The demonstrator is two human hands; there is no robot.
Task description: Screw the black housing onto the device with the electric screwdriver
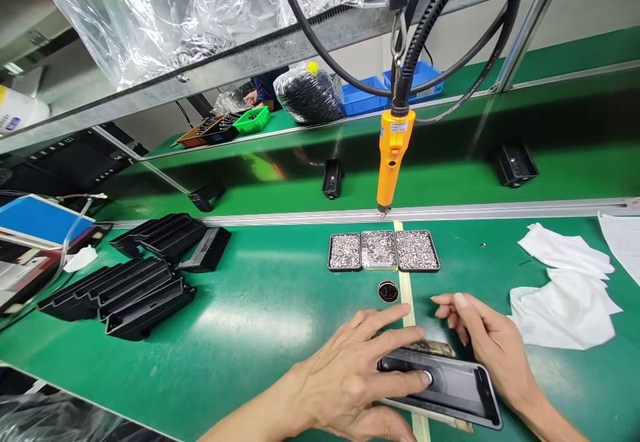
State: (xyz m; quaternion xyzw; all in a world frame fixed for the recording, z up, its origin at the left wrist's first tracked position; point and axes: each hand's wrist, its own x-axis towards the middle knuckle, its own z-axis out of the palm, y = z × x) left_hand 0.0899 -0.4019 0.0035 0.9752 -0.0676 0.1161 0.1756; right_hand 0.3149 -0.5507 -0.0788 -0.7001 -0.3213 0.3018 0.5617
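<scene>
The black housing (445, 385) looks like glossy, smooth plastic. The table (260, 315) has a smooth green mat with sheen. The white cloths (560, 309) look soft, matt and crumpled.

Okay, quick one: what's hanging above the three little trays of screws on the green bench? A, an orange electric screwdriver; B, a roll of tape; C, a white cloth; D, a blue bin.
A: an orange electric screwdriver hangs by its black cable, tip just behind the three trays of screws.

My left hand (350, 375) lies flat, fingers spread over the black tray (450, 389); my right hand (487, 342) rests open along its far edge.
</scene>
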